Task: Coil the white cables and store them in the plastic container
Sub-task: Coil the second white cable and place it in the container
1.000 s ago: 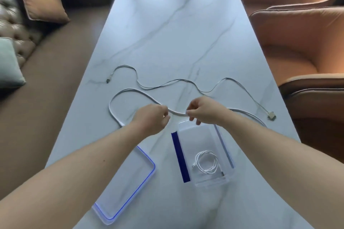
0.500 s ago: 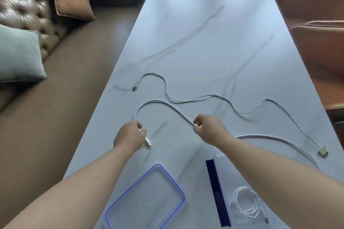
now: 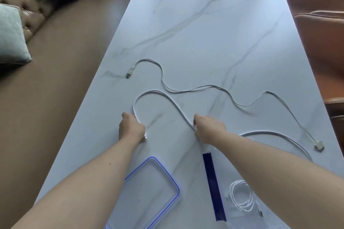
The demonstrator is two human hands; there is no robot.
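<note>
a thick white cable [image 3: 158, 93] is held looped on the tabletop [image 3: 204, 33], one end pinched by the left hand [image 3: 131, 128], mid-length pinched by the right hand [image 3: 209, 129].

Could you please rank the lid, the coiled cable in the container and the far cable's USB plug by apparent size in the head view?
1. Lid, largest, though partly cut off by the frame.
2. Coiled cable in the container.
3. USB plug, smallest; it also lies farther from the camera.

Readable text: none.
Plastic container [image 3: 214, 188]: no legible label.
Cables [image 3: 167, 96]: no markings.
Lid [image 3: 167, 178]: nothing printed that can be read.
</note>
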